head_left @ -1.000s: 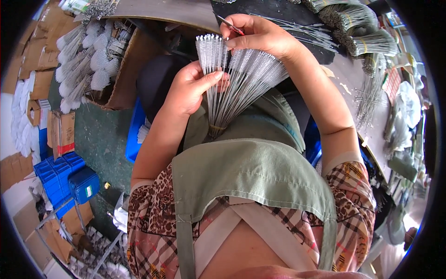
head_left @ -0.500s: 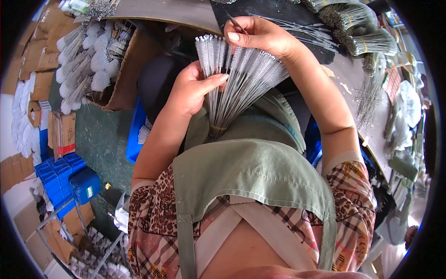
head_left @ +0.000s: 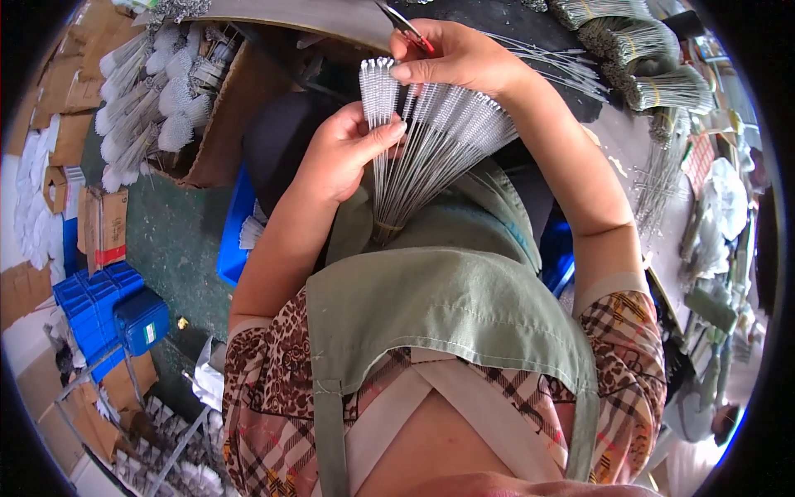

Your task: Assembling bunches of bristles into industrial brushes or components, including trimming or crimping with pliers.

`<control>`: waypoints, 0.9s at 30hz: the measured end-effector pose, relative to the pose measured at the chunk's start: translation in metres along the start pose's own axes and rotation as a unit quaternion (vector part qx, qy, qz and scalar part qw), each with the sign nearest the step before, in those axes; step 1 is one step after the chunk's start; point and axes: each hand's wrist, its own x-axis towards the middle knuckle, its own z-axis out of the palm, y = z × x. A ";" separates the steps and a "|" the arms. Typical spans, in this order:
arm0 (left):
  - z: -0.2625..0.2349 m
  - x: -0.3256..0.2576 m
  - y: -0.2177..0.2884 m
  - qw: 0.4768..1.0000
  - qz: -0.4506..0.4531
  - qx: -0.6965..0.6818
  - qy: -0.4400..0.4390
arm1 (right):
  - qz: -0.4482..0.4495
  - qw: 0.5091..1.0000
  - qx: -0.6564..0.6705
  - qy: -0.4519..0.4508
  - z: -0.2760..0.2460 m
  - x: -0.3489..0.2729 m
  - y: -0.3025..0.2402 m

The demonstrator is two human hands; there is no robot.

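Note:
A fanned bundle of thin wire tube brushes [head_left: 435, 137] stands over my lap, white bristle ends upward and bare wire stems drawn together at a band near the apron. My left hand [head_left: 352, 149] is closed round the left part of the fan, its thumb across the stems. That part stands as a tight cluster, with a narrow gap beside it. My right hand [head_left: 455, 58] is at the top of the bristles, thumb and finger by the gap. It also holds a small, dark-tipped pointed tool with red handles [head_left: 414, 35], whose exact kind I cannot make out.
A carton [head_left: 219, 124] of brush bundles stands at the left. Tied wire bundles [head_left: 642, 41] and loose brushes [head_left: 563, 66] lie on the table at the upper right. Blue crates [head_left: 99, 311] stand on the green floor, and a blue bin [head_left: 236, 232] is beside my left forearm.
My right hand has shifted slightly up and left, showing more of the red-handled tool. The left cluster of brushes is now narrower and tighter. My left hand stays on the bundle.

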 end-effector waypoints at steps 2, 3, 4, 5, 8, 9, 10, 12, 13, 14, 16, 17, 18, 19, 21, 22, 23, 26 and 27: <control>-0.003 0.002 -0.003 1.000 0.008 0.000 -0.016 | -0.005 1.000 0.005 -0.011 -0.008 -0.001 0.006; -0.004 0.003 -0.004 0.999 0.017 0.001 -0.032 | -0.004 1.000 0.005 -0.010 -0.012 -0.002 0.011; -0.005 0.003 -0.003 0.999 0.016 0.000 -0.032 | -0.008 1.000 -0.010 -0.006 -0.013 -0.001 0.012; -0.004 0.003 -0.002 0.999 0.012 -0.002 -0.034 | -0.012 1.000 -0.025 -0.002 -0.014 -0.001 0.013; -0.006 0.003 0.000 1.000 -0.001 -0.007 -0.031 | -0.005 0.999 -0.006 0.047 -0.005 -0.005 0.002; -0.006 0.002 0.000 1.000 -0.008 -0.010 -0.026 | -0.005 0.999 -0.007 0.046 -0.005 -0.006 0.002; -0.006 0.002 0.000 1.000 -0.009 -0.010 -0.026 | 0.014 0.999 -0.002 0.035 -0.006 -0.008 0.002; -0.005 0.003 0.000 1.000 -0.002 -0.005 -0.026 | 0.033 0.999 0.002 0.024 -0.009 -0.010 0.004; -0.005 0.003 0.000 1.000 -0.004 -0.004 -0.026 | 0.025 1.000 -0.008 0.012 -0.011 -0.010 0.006; -0.004 0.004 0.000 1.000 -0.003 -0.003 -0.023 | 0.017 1.000 -0.018 0.000 -0.013 -0.011 0.008; -0.004 0.003 0.000 1.000 -0.001 -0.002 -0.021 | 0.004 1.000 0.000 0.018 -0.008 -0.009 0.008; -0.004 0.003 -0.001 1.000 -0.001 -0.005 -0.020 | -0.010 0.999 0.017 0.035 -0.006 -0.008 0.007; -0.005 0.002 -0.002 1.000 -0.001 -0.007 -0.020 | -0.011 0.999 0.017 0.035 -0.007 -0.008 0.008; -0.005 0.002 -0.002 1.000 -0.001 -0.006 -0.021 | 0.003 0.999 0.029 0.020 -0.009 -0.009 0.008; -0.005 0.002 -0.002 1.000 0.005 0.002 -0.025 | 0.017 0.999 0.042 0.006 -0.009 -0.010 0.007; -0.005 0.003 -0.002 1.000 0.004 0.003 -0.026 | 0.006 0.999 0.034 0.006 -0.007 -0.009 0.003; -0.005 0.003 -0.002 1.000 0.007 0.005 -0.029 | -0.004 1.000 0.026 0.006 -0.007 -0.009 0.001; -0.003 0.004 -0.002 0.999 0.011 0.012 -0.036 | 0.005 0.999 0.049 -0.005 -0.009 -0.008 0.010; -0.002 0.004 -0.002 0.999 0.011 0.015 -0.039 | 0.005 0.999 0.049 -0.003 -0.011 -0.008 0.013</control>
